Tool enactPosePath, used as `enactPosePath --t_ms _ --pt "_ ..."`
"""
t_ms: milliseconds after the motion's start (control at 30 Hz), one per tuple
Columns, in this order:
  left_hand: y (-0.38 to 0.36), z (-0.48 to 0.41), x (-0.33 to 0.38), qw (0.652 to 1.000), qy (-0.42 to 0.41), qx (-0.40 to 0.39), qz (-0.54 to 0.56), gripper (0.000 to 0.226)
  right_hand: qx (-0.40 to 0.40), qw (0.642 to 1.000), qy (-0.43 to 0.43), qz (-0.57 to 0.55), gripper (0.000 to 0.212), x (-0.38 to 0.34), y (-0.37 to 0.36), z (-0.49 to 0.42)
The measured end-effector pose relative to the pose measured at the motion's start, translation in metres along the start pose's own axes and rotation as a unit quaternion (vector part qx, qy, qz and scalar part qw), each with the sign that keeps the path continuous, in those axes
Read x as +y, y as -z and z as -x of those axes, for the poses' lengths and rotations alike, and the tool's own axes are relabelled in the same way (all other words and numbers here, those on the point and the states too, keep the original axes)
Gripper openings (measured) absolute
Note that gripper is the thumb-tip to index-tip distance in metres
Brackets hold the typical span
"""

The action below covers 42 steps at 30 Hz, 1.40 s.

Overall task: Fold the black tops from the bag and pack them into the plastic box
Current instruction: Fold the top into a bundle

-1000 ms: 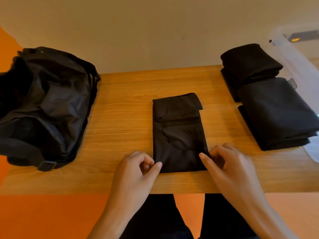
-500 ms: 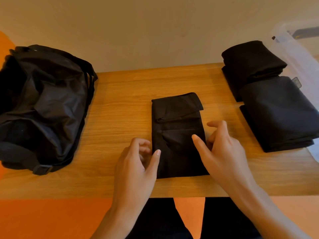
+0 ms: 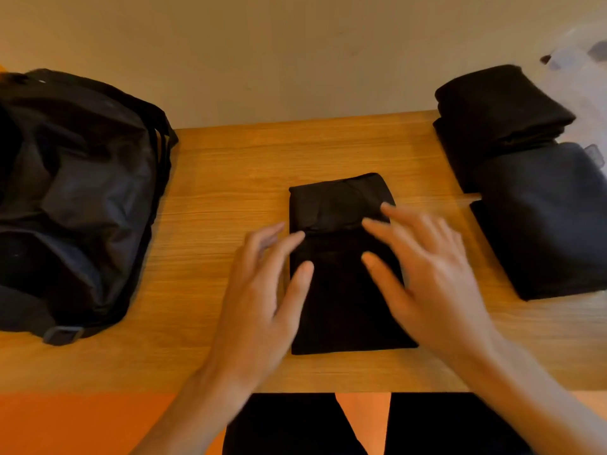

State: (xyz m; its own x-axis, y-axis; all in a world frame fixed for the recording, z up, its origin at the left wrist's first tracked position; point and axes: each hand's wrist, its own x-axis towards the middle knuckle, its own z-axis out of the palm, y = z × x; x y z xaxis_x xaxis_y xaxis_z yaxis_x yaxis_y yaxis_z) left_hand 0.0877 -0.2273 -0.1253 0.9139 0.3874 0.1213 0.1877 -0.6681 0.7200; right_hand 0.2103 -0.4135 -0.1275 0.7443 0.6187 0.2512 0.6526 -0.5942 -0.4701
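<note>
A black top (image 3: 341,310), folded into a narrow strip, lies in the middle of the wooden table (image 3: 216,178). My left hand (image 3: 262,290) is spread over its left edge, fingers straight, fingertips at the cloth. My right hand (image 3: 423,274) is spread over its right side, fingers straight and blurred by motion. Neither hand grips anything. The black bag (image 3: 75,198) sits at the table's left. Two folded black tops (image 3: 532,198) lie stacked at the right. The clear plastic box (image 3: 581,80) shows at the far right edge, mostly out of frame.
A plain wall runs right behind the table's far edge. The table's near edge is just under my wrists, with my black-trousered legs (image 3: 427,425) and an orange floor (image 3: 82,421) below it. Bare wood lies between the bag and the middle top.
Both hands let go of the top's near corners and moved forward over it, fingers opening from a pinch to spread flat. The top has not moved.
</note>
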Motion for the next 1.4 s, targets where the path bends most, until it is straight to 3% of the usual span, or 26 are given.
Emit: enactPosePath --t_ms 100,267,500,600,733,867,1100,1233,1400 --pt "0.004 -0.042 -0.004 0.996 -0.038 0.044 -0.070 0.041 0.018 0.999 -0.048 0.006 0.047 0.009 0.005 -0.039" --pt "-0.006 -0.085 -0.015 0.981 -0.133 -0.040 -0.139 0.037 -0.053 0.995 -0.082 -0.010 0.046 0.026 0.006 -0.070" --pt "-0.004 -0.087 -0.023 0.981 -0.167 -0.007 -0.097 0.015 0.030 0.999 -0.027 -0.018 0.017 0.031 -0.004 -0.061" --pt "-0.003 -0.085 -0.020 0.982 -0.170 0.016 -0.078 0.014 0.076 0.993 -0.040 -0.087 0.011 0.027 -0.001 -0.058" --pt "0.004 -0.080 -0.020 0.981 -0.174 0.028 -0.075 0.012 0.064 0.977 -0.091 -0.184 0.011 0.018 0.001 -0.051" --pt "0.005 -0.074 -0.028 0.979 -0.186 -0.008 -0.085 0.016 0.020 0.982 -0.104 -0.160 0.010 0.019 -0.001 -0.044" --pt "0.015 -0.078 -0.036 0.974 -0.203 -0.068 -0.079 0.042 -0.061 0.991 -0.072 -0.092 0.037 0.029 0.000 -0.046" --pt "0.018 -0.085 -0.038 0.957 -0.258 -0.067 -0.114 0.026 -0.052 0.997 0.000 -0.048 0.028 0.033 0.001 -0.050" --pt "0.014 -0.081 -0.033 0.953 -0.285 -0.024 -0.101 0.016 0.019 0.997 0.065 -0.020 0.023 0.039 0.002 -0.046"
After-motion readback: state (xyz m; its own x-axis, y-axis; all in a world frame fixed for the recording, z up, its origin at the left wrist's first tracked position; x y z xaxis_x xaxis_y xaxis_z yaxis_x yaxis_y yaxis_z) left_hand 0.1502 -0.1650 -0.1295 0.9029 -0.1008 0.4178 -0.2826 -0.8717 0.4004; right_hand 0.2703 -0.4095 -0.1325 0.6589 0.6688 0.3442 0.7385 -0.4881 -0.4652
